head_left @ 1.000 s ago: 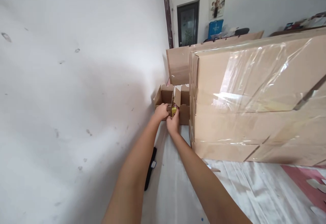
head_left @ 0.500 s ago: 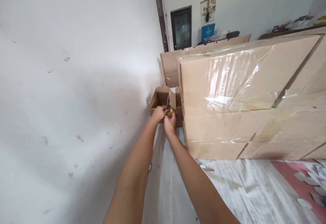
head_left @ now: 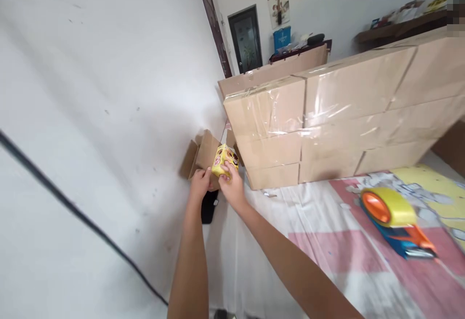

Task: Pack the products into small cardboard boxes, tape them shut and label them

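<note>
A yellow printed packet [head_left: 222, 157], boxy in shape, is in my right hand [head_left: 232, 183], with the fingers wrapped over its near side. It sits at the mouth of an open cardboard box [head_left: 209, 152] whose flaps stand up. My left hand [head_left: 200, 182] is closed at the near edge of that box, thumb and fingers pinching the cardboard just left of the packet. The inside of the box is mostly hidden by the flap and my hands.
Stacked cardboard cartons [head_left: 336, 120] wrapped in clear film stand to the right. A white wall [head_left: 90, 91] runs close on the left. A tape dispenser [head_left: 394, 220] with yellow tape lies on the patterned cloth [head_left: 261, 251]. A black object [head_left: 208, 207] lies below the box.
The view has swung right, bringing the tape dispenser into sight. The yellow packet now shows higher and more fully in my right hand, and a box flap stands up beside it.
</note>
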Demonstrator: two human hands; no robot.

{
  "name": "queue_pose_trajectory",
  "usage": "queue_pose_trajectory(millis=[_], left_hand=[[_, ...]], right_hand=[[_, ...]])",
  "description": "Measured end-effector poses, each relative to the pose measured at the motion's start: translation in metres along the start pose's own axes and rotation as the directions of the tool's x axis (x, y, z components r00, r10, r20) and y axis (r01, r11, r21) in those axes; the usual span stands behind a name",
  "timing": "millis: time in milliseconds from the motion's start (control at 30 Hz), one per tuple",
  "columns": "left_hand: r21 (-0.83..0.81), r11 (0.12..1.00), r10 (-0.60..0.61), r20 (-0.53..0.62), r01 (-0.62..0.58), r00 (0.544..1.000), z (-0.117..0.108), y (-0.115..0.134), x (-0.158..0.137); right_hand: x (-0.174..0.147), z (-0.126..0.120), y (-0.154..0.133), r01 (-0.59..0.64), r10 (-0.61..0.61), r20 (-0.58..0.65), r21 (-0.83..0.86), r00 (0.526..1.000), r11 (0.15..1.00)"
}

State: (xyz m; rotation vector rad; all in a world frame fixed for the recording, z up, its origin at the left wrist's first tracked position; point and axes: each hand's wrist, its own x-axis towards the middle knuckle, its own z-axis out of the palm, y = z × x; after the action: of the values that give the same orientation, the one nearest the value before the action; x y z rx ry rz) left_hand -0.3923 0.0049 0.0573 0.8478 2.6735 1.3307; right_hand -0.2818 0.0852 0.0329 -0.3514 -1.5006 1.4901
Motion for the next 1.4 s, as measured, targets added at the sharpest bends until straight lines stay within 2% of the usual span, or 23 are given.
queue_pose_trajectory(millis=[100,200,267,367,467,567,633,700,833,933,1000,1067,1100,1167,1233,1300,1367,1400], left_hand=[[-0.017,0.997,0.074,-0.045,-0.075,0.996,-0.014,0.005,-0.101],[0.012,0.991,0.131,-0.030,-0.130,0.991,-0.017,0.012,-0.195],[0.022,0.986,0.165,0.010,-0.165,0.986,-0.013,0.017,-0.240],[0.034,0.958,0.279,0.125,-0.285,0.952,0.001,0.028,-0.279],[-0.025,0.917,0.385,0.318,-0.398,0.867,0.022,0.044,-0.290],[-0.166,0.902,0.429,0.459,-0.399,0.778,0.039,0.057,-0.284],[-0.234,0.893,0.451,0.488,-0.385,0.747,0.045,0.061,-0.275],[-0.273,0.882,0.472,0.492,-0.385,0.732,0.048,0.060,-0.265],[-0.321,0.866,0.499,0.489,-0.385,0.716,0.051,0.054,-0.254],[-0.341,0.848,0.530,0.507,-0.407,0.679,0.046,0.055,-0.257],[-0.354,0.832,0.555,0.532,-0.427,0.640,0.041,0.057,-0.261],[-0.337,0.814,0.577,0.559,-0.472,0.595,0.035,0.057,-0.266],[-0.316,0.806,0.582,0.574,-0.501,0.576,0.032,0.056,-0.268],[-0.273,0.790,0.585,0.604,-0.549,0.541,0.027,0.051,-0.272],[-0.255,0.780,0.586,0.617,-0.571,0.525,0.025,0.046,-0.274],[-0.251,0.770,0.593,0.620,-0.586,0.514,0.024,0.043,-0.277],[-0.250,0.756,0.602,0.627,-0.605,0.494,0.025,0.041,-0.279],[-0.255,0.743,0.613,0.631,-0.619,0.476,0.026,0.041,-0.279]], right_hand=[[-0.081,-0.051,-0.037,0.018,-0.020,0.105,0.026,0.994,1.000],[-0.155,-0.111,-0.063,0.098,-0.092,0.169,-0.027,0.981,0.995],[-0.191,-0.148,-0.074,0.165,-0.147,0.209,-0.072,0.967,0.984],[-0.223,-0.193,-0.088,0.221,-0.170,0.260,-0.184,0.951,0.958],[-0.231,-0.224,-0.102,0.261,-0.134,0.315,-0.406,0.939,0.876],[-0.226,-0.244,-0.122,0.352,-0.044,0.476,-0.581,0.878,0.734],[-0.220,-0.253,-0.136,0.414,0.047,0.577,-0.637,0.815,0.650],[-0.215,-0.259,-0.147,0.452,0.131,0.620,-0.685,0.773,0.572],[-0.213,-0.260,-0.155,0.509,0.225,0.615,-0.768,0.756,0.389],[-0.215,-0.259,-0.163,0.567,0.265,0.625,-0.779,0.734,0.267],[-0.216,-0.266,-0.178,0.591,0.292,0.652,-0.758,0.700,0.276],[-0.215,-0.281,-0.203,0.549,0.319,0.669,-0.738,0.672,0.392],[-0.214,-0.291,-0.218,0.493,0.322,0.664,-0.731,0.675,0.473],[-0.208,-0.312,-0.250,0.351,0.284,0.642,-0.676,0.712,0.648],[-0.198,-0.327,-0.278,0.289,0.136,0.573,-0.586,0.808,0.757],[-0.183,-0.332,-0.293,0.322,-0.068,0.437,-0.538,0.897,0.779],[-0.163,-0.326,-0.294,0.372,-0.173,0.370,-0.578,0.913,0.726],[-0.153,-0.321,-0.290,0.389,-0.151,0.400,-0.623,0.904,0.679]])
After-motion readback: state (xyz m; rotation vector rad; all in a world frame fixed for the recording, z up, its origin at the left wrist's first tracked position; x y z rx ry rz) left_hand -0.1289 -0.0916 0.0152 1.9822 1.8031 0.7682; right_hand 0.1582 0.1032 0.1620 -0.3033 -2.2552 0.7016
